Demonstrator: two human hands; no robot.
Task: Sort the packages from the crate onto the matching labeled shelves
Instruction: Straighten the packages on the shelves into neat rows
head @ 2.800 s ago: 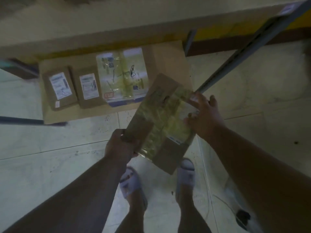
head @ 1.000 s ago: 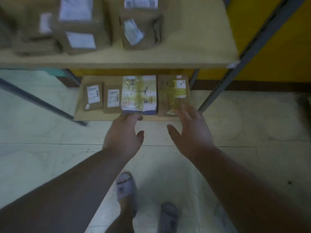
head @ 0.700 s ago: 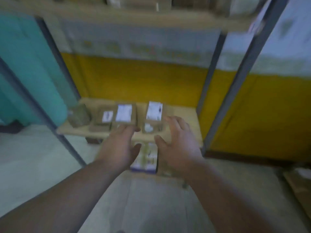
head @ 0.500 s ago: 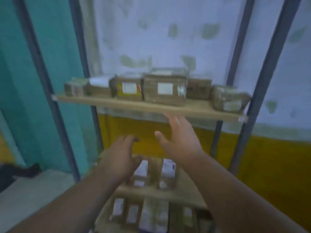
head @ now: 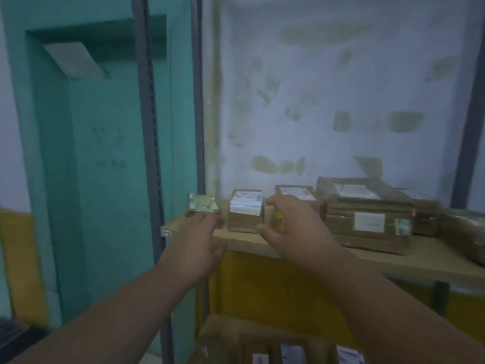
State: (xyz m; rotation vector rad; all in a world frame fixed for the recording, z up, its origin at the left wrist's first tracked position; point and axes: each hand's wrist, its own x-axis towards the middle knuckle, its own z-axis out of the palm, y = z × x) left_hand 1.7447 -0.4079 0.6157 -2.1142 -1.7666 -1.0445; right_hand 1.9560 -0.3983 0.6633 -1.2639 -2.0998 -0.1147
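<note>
**Empty hands raised to the packed upper shelf**

Both hands are held loosely open before the pale wooden shelf board (head: 246, 239), nothing gripped: the left hand (head: 200, 245) below a small foil-topped brown parcel (head: 202, 207), the right hand (head: 294, 227) beside a small white-labelled brown cardboard box (head: 245, 214). No crate is seen. The next package is best matched against the small white shelf tag (head: 166, 233) at the board's left end; its print is too blurred to be read.
</note>
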